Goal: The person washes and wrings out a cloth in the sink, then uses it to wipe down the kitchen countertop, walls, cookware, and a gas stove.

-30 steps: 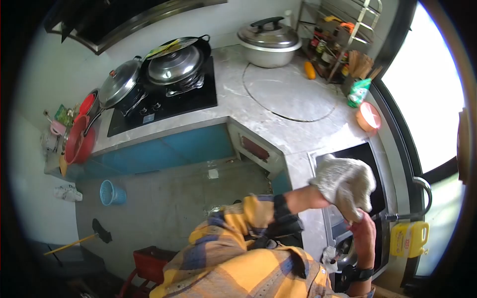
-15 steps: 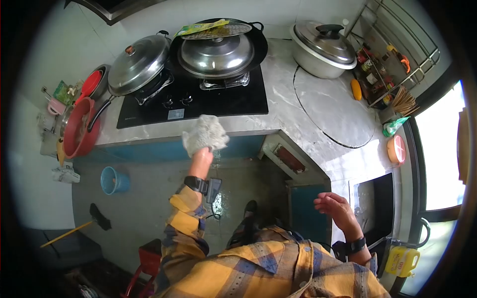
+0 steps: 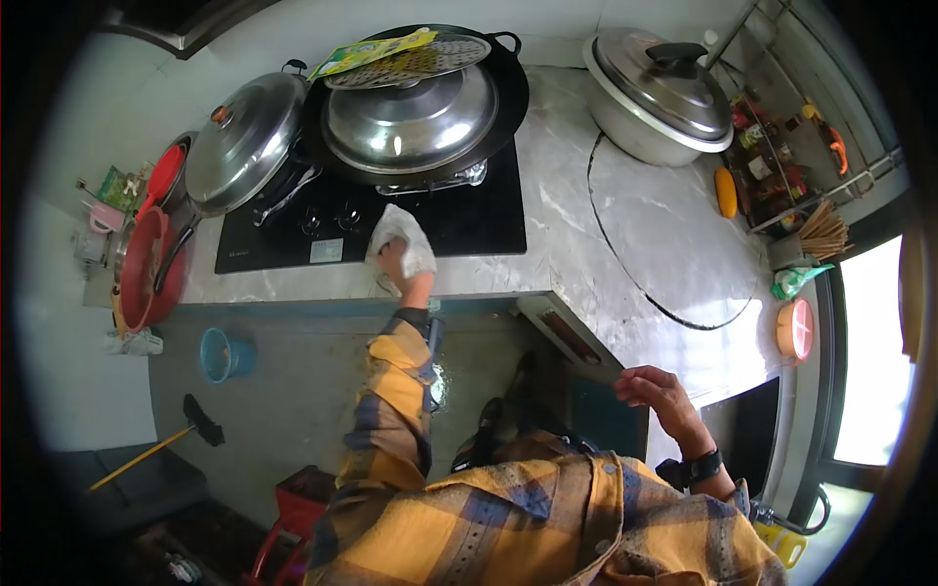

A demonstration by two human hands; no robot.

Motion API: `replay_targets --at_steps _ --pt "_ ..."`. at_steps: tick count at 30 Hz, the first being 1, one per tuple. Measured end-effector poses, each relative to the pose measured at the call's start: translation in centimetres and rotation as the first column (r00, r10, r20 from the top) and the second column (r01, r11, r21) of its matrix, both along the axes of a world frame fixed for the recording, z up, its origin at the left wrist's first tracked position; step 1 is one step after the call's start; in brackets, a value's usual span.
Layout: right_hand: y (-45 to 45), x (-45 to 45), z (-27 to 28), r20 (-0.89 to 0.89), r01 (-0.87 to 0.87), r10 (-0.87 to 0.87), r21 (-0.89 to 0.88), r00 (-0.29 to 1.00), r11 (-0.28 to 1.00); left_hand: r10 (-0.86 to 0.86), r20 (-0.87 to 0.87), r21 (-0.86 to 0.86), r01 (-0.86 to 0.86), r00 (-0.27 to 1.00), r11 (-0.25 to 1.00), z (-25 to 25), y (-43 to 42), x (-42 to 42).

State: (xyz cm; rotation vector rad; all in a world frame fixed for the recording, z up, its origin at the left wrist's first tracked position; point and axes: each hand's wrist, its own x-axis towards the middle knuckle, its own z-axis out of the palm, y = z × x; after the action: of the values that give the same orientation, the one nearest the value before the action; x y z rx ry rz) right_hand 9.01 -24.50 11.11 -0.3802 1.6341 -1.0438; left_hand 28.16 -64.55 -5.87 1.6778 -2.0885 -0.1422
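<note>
My left hand [image 3: 399, 262] holds a pale grey cloth [image 3: 414, 244] against the front edge of the black gas stove [image 3: 469, 227], just right of its small label. Behind it on the burner sits a black wok [image 3: 514, 98] under a domed steel lid [image 3: 408, 122], with a perforated steel disc [image 3: 430, 61] and a yellow-green packet [image 3: 373, 53] on top. A second lidded pan [image 3: 244, 145] stands on the left burner. My right hand [image 3: 660, 393] hangs near the counter's inner edge by the sink, fingers slightly curled, holding nothing.
A lidded pot [image 3: 640, 122], an orange-yellow vegetable [image 3: 726, 192], a rack with bottles [image 3: 762, 156] and a pink round container [image 3: 794, 328] stand to the right. Red basins [image 3: 154, 269] sit at the left end. On the floor are a blue bucket [image 3: 225, 355] and a broom [image 3: 203, 420].
My left hand went from the sink with the cloth across to the stove and then onto its front edge. My right hand let go of the cloth and now stays apart from it.
</note>
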Motion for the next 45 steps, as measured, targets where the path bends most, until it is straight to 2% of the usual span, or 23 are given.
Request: replay_targets --at_steps 1,4,7,8,9,11,12,13,16,19,22,23,25,27,28,31,32,35,38,39,41,43,45 --pt "-0.6 -1.0 -0.2 0.016 -0.002 0.002 -0.005 1.000 1.000 -0.027 0.113 -0.173 0.046 0.993 0.984 -0.5 1.0 -0.5" --pt "-2.1 -3.6 -1.3 0.035 -0.035 0.036 -0.026 0.999 0.999 -0.024 0.198 -0.224 0.069 0.980 0.972 -0.7 2.7 -2.7" --pt "-3.6 -5.2 -2.6 0.055 -0.077 0.079 -0.040 0.995 0.996 -0.036 0.438 -0.099 0.088 0.898 0.991 0.8 5.4 -6.0" --pt "-4.0 -5.6 -2.9 0.062 -0.093 0.095 -0.039 0.993 0.995 -0.096 0.436 -0.070 0.140 0.895 0.988 0.3 6.5 -7.5" --pt "-4.5 -5.9 -2.9 0.071 -0.109 0.111 -0.032 0.991 0.994 -0.154 0.430 -0.041 0.190 0.890 0.981 -0.3 7.8 -9.2" --pt "-5.8 -5.9 -2.8 0.084 -0.138 0.139 -0.018 0.987 0.990 -0.402 0.287 0.381 0.281 0.870 0.881 0.8 9.5 -13.3" --pt "-6.3 -6.0 -2.8 0.077 -0.165 0.166 -0.016 0.983 0.986 -0.414 0.220 0.110 0.399 0.884 0.910 0.7 10.7 -14.8" --pt "-6.8 -6.0 -2.8 0.069 -0.191 0.191 -0.013 0.979 0.982 -0.442 0.155 -0.176 0.465 0.883 0.868 1.1 11.4 -15.6" --pt "-8.1 -6.3 -2.5 0.053 -0.229 0.229 -0.012 0.972 0.973 -0.512 -0.058 -0.060 0.509 0.857 0.859 3.3 11.1 -14.6" --pt "-9.0 -6.4 -2.8 0.043 -0.217 0.218 -0.023 0.975 0.976 -0.453 -0.142 -0.013 0.456 0.880 0.890 4.6 9.2 -11.8" --pt "-8.7 -6.1 -3.4 0.047 -0.189 0.191 -0.036 0.980 0.981 -0.408 0.038 0.114 0.402 0.912 0.909 4.3 7.0 -7.8" --pt "-8.8 -6.0 -3.4 0.047 -0.187 0.189 -0.047 0.981 0.981 -0.348 0.113 0.156 0.330 0.931 0.931 4.3 6.0 -6.4" --pt "-8.5 -5.8 -3.8 0.008 -0.209 0.210 -0.073 0.978 0.975 -0.201 0.196 0.067 0.191 0.960 0.979 3.3 4.0 -3.5" --pt "-8.0 -5.7 -5.2 -0.083 -0.265 0.257 -0.122 0.963 0.956 -0.087 0.450 0.087 0.053 0.889 0.995 3.6 2.5 -2.0" --pt "-7.9 -5.7 -5.8 -0.119 -0.287 0.272 -0.138 0.955 0.948 -0.101 0.493 0.156 0.027 0.864 0.987 4.0 2.7 -2.5" --pt "-8.5 -5.5 -5.8 -0.142 -0.293 0.275 -0.131 0.951 0.947 -0.088 0.328 0.014 0.088 0.940 0.996 2.6 3.9 -4.7" --pt "-8.9 -5.4 -5.7 -0.152 -0.295 0.274 -0.135 0.950 0.946 -0.127 0.369 -0.003 0.138 0.921 0.990 3.0 4.6 -5.6" --pt "-10.0 -5.5 -5.0 -0.177 -0.295 0.268 -0.151 0.947 0.944 -0.332 0.339 0.301 0.233 0.880 0.925 4.4 5.6 -8.3" --pt "-10.6 -5.8 -5.1 -0.206 -0.309 0.273 -0.169 0.940 0.936 -0.646 0.154 0.189 0.620 0.747 0.762 2.3 5.5 -11.3" --pt "-10.7 -6.0 -5.2 -0.245 -0.331 0.282 -0.185 0.927 0.925 -0.727 0.082 0.298 0.680 0.681 0.670 4.4 5.2 -13.7" --pt "-10.9 -6.5 -5.0 -0.255 -0.323 0.270 -0.197 0.929 0.926 -0.756 0.225 0.135 0.749 0.614 0.648 4.5 4.0 -17.2" --pt "-10.9 -6.6 -4.3 -0.192 -0.265 0.230 -0.185 0.954 0.946 -0.752 0.195 -0.052 0.772 0.630 0.633 4.4 1.9 -20.2" --pt "-10.1 -6.7 -5.0 -0.081 -0.152 0.142 -0.128 0.986 0.980 -0.721 0.177 -0.045 0.737 0.670 0.674 3.9 0.2 -22.1"
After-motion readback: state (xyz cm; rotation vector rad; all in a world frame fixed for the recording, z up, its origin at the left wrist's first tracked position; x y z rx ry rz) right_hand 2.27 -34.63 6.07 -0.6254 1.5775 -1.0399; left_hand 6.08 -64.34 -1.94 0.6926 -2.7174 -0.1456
